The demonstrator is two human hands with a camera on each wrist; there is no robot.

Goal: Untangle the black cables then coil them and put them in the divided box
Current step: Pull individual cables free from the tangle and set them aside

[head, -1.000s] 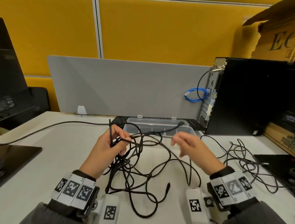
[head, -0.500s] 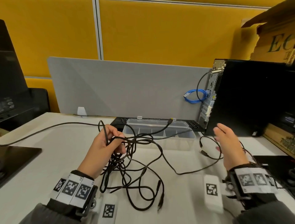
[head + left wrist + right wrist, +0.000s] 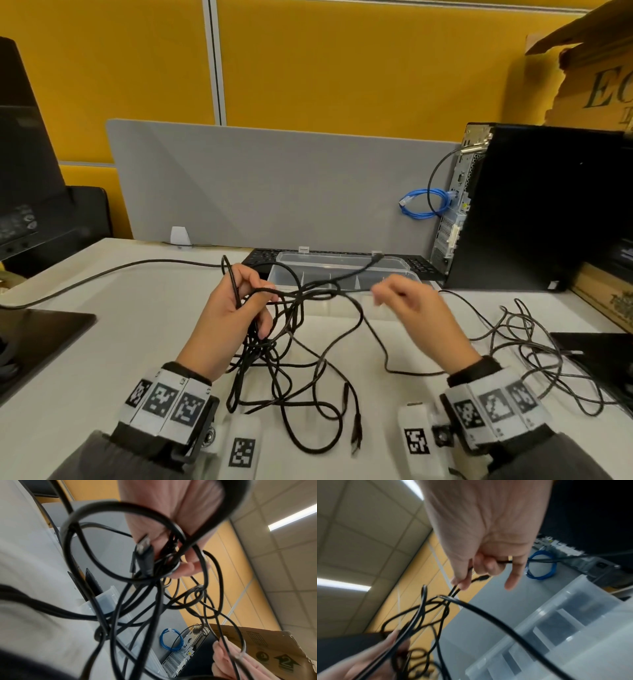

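The left hand [image 3: 227,322] grips the knot of black cables [image 3: 274,342] just in front of the divided box [image 3: 346,274], loops trailing onto the bench [image 3: 137,325]. The right hand [image 3: 407,308] pinches one strand [image 3: 453,592] beside the box. Best to draw that strand out slowly, left fingers [image 3: 187,568] loosening whenever it snags.

Black cables [image 3: 284,346] tangled, prob. knotted; clear divided box [image 3: 394,270] behind.

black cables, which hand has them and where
Left hand grips the black cables at the tangle's top; right hand pinches one strand near its plug.
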